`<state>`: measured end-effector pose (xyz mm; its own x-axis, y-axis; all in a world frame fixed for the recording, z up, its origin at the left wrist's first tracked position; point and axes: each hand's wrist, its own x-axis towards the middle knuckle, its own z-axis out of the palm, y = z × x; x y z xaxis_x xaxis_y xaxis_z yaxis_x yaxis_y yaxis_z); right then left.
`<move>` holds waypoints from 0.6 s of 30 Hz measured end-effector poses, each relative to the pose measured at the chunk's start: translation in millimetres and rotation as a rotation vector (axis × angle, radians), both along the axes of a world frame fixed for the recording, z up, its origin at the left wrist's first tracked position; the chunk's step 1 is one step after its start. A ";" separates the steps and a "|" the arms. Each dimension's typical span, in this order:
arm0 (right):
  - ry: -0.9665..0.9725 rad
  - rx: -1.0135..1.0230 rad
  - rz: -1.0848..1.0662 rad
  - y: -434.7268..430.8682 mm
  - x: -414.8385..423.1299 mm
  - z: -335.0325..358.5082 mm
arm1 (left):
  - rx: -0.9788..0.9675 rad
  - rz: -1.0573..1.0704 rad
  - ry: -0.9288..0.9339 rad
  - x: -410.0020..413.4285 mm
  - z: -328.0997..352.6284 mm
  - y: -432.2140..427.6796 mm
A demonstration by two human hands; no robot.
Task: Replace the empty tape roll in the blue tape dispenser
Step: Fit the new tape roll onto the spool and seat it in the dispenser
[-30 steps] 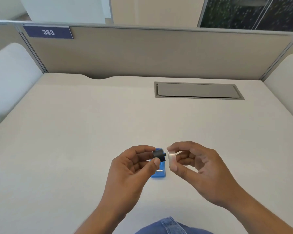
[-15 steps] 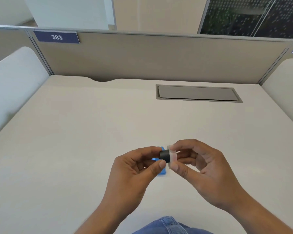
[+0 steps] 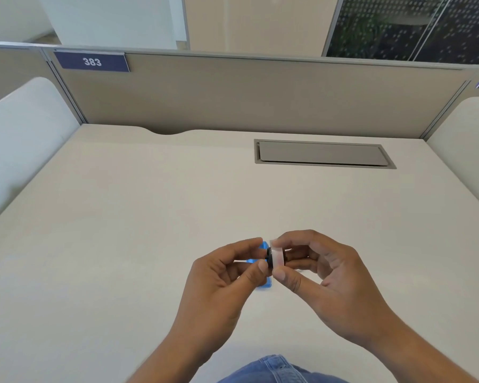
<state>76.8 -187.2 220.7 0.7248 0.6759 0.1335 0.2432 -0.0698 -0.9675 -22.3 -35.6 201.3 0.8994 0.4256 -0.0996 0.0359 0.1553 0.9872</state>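
Note:
My right hand pinches a clear tape roll between thumb and forefinger, held on edge above the desk. My left hand grips a small black spool hub, which now sits mostly inside the roll's hole, only its left end showing. The blue tape dispenser lies on the desk just beneath and behind both hands, largely hidden by the fingers.
A pale desk is bounded by a beige partition at the back and white side panels. A grey cable hatch is set into the desk at the back right. Blue denim shows at the bottom edge.
The two hands have come together: the black hub, at first apart from the tape roll, has slid rightward into the roll's centre. The camera view also tilted slightly.

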 end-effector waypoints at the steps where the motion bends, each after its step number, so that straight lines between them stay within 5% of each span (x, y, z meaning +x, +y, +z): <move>1: 0.004 0.001 0.000 0.7 0.4 -0.2 | -0.005 0.009 0.002 0.9 0.1 -0.2; 18: 0.038 -0.021 -0.007 7.4 9.1 -2.3 | 0.186 0.082 0.095 10.1 -8.0 5.5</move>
<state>85.9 -179.8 218.5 0.7339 0.6731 0.0917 0.2062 -0.0921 -0.9742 -12.2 -30.1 193.3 0.8515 0.5157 -0.0951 0.1249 -0.0232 0.9919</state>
